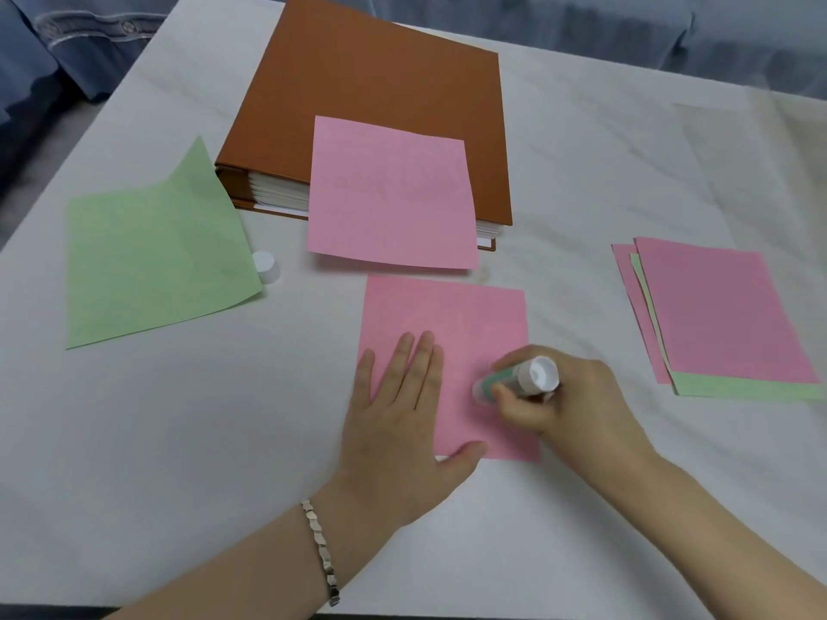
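Left hand pressing flat on pink sheet, right hand holding glue stick tip-down on it

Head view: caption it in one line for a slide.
Left hand presses a pink sheet flat while the right hand holds a glue stick to it.

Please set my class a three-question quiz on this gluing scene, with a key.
1. True or false: the left hand lies flat on the nearest pink sheet.
2. Which hand holds the glue stick? A left, B right.
3. Fill in: the white cap stands beside the ___.
Key: 1 true; 2 B, the right hand; 3 green sheet.
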A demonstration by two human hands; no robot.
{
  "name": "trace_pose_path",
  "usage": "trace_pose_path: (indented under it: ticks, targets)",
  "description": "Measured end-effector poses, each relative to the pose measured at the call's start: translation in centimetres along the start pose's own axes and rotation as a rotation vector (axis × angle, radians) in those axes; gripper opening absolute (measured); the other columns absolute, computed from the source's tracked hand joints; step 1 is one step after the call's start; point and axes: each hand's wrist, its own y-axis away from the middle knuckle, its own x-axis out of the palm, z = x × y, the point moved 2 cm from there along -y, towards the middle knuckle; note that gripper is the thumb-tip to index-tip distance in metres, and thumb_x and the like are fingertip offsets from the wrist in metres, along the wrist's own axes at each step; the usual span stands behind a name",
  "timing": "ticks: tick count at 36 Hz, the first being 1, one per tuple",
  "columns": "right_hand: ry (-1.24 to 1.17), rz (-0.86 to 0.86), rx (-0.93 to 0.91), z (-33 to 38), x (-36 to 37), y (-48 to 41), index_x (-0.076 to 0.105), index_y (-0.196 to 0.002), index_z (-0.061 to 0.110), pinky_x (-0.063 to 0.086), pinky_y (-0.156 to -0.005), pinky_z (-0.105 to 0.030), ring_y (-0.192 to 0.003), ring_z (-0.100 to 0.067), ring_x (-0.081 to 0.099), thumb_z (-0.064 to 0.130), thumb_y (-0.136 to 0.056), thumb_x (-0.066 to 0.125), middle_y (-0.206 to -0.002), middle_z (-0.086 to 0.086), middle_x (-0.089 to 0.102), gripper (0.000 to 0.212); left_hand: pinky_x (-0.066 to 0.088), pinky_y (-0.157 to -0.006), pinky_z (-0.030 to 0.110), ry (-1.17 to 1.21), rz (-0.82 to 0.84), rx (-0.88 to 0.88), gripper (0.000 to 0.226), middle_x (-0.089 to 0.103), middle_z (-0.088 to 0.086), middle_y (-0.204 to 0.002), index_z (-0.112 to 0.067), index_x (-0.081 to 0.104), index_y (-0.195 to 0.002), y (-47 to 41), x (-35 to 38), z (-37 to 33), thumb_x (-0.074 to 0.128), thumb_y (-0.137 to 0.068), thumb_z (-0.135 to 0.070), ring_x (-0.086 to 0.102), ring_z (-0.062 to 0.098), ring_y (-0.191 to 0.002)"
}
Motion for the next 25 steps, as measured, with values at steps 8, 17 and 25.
trace_pose_path:
  ticks: [8,17,25]
  targets:
    - [-0.004,-0.023,0.021,-0.3,0.7,-0.7,0.069,-0.073,0.016,0.049,-0.066,-0.029,-0.070,-0.014,0.062,0.010,-0.071,0.069,-0.073,0.002,0.070,0.006,0.022,-0.105,0.053,-0.002,0.015,-0.005,0.089,0.039,0.014,-0.146,0.000,0.047,-0.135,-0.1,-0.1,-0.1,0.040,-0.075,-0.065,0.035,0.026,-0.136]
    - [-0.024,-0.190,0.003,-0.4,0.7,-4.1,0.065,-0.075,0.014,0.044,-0.061,-0.018,-0.067,-0.011,0.059,0.012,-0.075,0.070,-0.074,-0.002,0.070,0.005,0.022,-0.106,0.054,-0.003,0.000,-0.002,0.088,0.041,0.013,-0.144,0.000,0.049,-0.133,-0.1,-0.2,-0.1,0.042,-0.073,-0.064,0.036,0.025,-0.135]
    - [-0.088,-0.377,0.096,-1.0,-1.2,-2.9,0.066,-0.068,0.024,0.039,-0.056,-0.006,-0.064,0.006,0.056,0.023,-0.075,0.066,-0.068,0.020,0.066,0.007,0.019,-0.105,0.052,0.008,-0.046,0.145,0.081,0.050,0.007,-0.129,-0.012,0.057,-0.129,-0.4,-0.3,1.0,0.044,-0.071,-0.067,0.038,0.030,-0.125]
